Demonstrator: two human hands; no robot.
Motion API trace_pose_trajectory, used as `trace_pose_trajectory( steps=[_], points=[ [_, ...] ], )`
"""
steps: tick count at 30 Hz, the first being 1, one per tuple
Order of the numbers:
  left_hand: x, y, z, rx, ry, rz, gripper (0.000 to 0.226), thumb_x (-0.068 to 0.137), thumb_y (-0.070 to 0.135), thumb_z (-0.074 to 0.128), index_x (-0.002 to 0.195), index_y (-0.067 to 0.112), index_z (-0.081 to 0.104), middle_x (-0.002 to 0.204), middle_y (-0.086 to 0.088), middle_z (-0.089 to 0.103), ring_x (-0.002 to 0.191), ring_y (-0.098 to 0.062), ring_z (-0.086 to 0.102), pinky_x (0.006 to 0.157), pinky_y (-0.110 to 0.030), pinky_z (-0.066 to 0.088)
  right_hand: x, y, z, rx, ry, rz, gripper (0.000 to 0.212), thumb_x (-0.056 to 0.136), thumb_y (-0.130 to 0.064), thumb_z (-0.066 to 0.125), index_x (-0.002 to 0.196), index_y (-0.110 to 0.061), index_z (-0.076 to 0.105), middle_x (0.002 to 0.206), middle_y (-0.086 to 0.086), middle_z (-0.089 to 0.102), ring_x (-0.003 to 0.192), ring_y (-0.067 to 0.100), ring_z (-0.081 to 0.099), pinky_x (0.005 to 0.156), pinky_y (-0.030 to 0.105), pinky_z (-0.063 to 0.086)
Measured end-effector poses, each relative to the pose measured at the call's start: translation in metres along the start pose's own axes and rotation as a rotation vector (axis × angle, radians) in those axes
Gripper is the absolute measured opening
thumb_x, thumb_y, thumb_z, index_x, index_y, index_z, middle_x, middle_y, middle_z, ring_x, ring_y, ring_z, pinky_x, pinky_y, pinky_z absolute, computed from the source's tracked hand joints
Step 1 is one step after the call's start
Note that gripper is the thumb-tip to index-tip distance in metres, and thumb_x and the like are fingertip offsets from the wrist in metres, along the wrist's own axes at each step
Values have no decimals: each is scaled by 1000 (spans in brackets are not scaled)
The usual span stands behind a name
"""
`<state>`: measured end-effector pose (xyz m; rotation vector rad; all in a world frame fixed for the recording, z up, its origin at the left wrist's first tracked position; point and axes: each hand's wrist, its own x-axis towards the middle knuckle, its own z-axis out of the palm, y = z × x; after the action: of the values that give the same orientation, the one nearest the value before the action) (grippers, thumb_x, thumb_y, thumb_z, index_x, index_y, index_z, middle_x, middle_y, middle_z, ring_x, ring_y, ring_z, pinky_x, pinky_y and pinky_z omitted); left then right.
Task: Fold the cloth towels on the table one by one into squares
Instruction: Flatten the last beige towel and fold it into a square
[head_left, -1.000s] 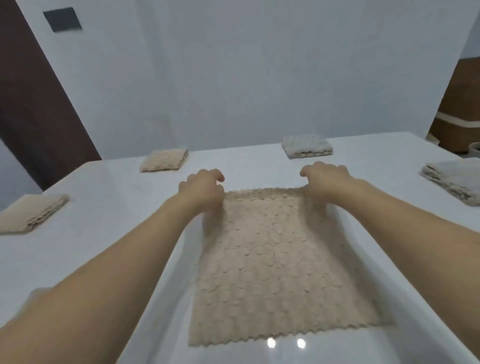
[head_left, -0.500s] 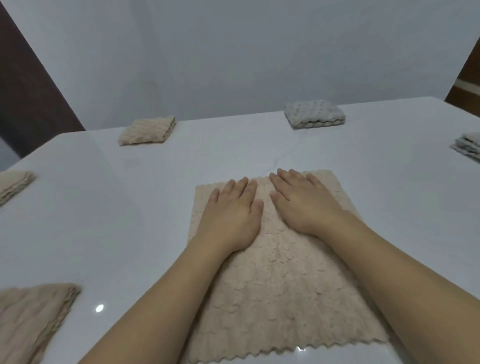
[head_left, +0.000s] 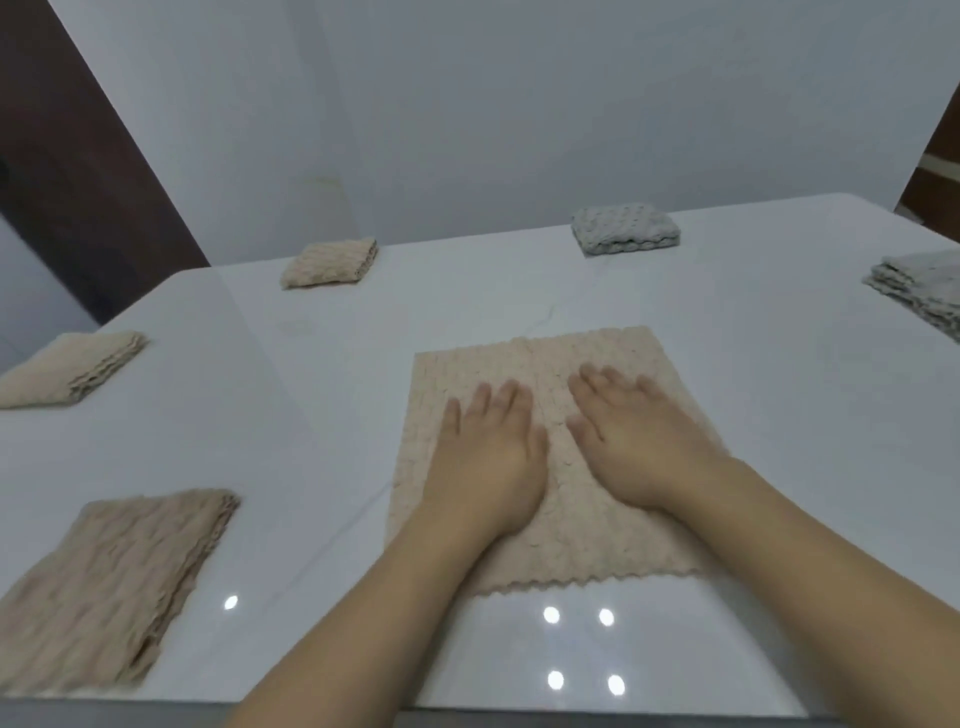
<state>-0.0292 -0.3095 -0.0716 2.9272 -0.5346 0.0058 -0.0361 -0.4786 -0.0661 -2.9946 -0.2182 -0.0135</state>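
a glossy white rectangular table (head_left: 701, 395) fills most of the view, with small bright ceiling-light reflections near its front edge. a beige textured cloth towel (head_left: 535, 358) lies flat at the middle of the table, just in front of the person, its scalloped near edge facing the camera. the left hand (head_left: 485, 462) and the right hand (head_left: 641, 447) both rest palm-down on this towel, side by side and a little apart, fingers straight and spread, gripping nothing. a folded beige towel (head_left: 114, 577) sits near the front left corner, blurred. another folded beige towel (head_left: 72, 369) lies further back at the left edge. a folded grey towel stack (head_left: 919, 291) sits at the right edge, partly cut off. a folded grey towel square (head_left: 626, 228) rests near the far edge on the right, and a folded beige towel square (head_left: 330, 262) near the far edge on the left, all well apart from the flat towel.
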Motion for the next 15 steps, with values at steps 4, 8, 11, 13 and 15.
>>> trace_pose_trajectory(
  steps=[4, 8, 11, 13, 15],
  points=[
    [-13, -45, -6, 13, -98, -164, 60, 105, 43, 11, 159, 18, 2, 167, 3, -3, 153, -18, -4, 123, -43, -5, -19, 37, -3, -19, -114, 138, 59, 103, -43, 9, 156, -20, 0, 163, -2, -8, 149, 13, -6, 121, 39, -4],
    [-30, -21, -12, 56, 16, -148, 61, 105, 40, 12, 159, 12, 6, 167, -4, 1, 153, -24, -2, 123, -46, -5, -39, 8, -8, -69, 58, 133, 60, 102, -38, 11, 155, -10, 7, 163, 7, 1, 150, 20, 2, 121, 43, -1],
    [-61, 11, 2, 6, 1, 1, 60, 105, 43, 11, 159, 18, 2, 167, 1, -2, 153, -18, -5, 123, -42, -5, -62, -18, 10, -3, 11, 8, 60, 102, -41, 6, 156, -17, 1, 163, 0, -4, 150, 15, -3, 121, 40, -3],
    [-74, -1, 5, -7, -52, -3, 61, 104, 46, 8, 159, 21, -2, 166, 6, -7, 152, -13, -9, 124, -40, -5, -72, -1, 10, 25, -46, 38, 58, 102, -42, 7, 156, -22, -2, 163, -4, -9, 149, 11, -9, 121, 38, -5],
    [-84, -26, -1, 5, -91, -49, 61, 104, 48, 7, 158, 23, -6, 166, 7, -10, 151, -12, -12, 124, -39, -6, -82, 21, 3, 15, -100, 113, 58, 102, -43, 6, 155, -24, -6, 162, -5, -14, 148, 11, -12, 121, 37, -7]
  ],
)
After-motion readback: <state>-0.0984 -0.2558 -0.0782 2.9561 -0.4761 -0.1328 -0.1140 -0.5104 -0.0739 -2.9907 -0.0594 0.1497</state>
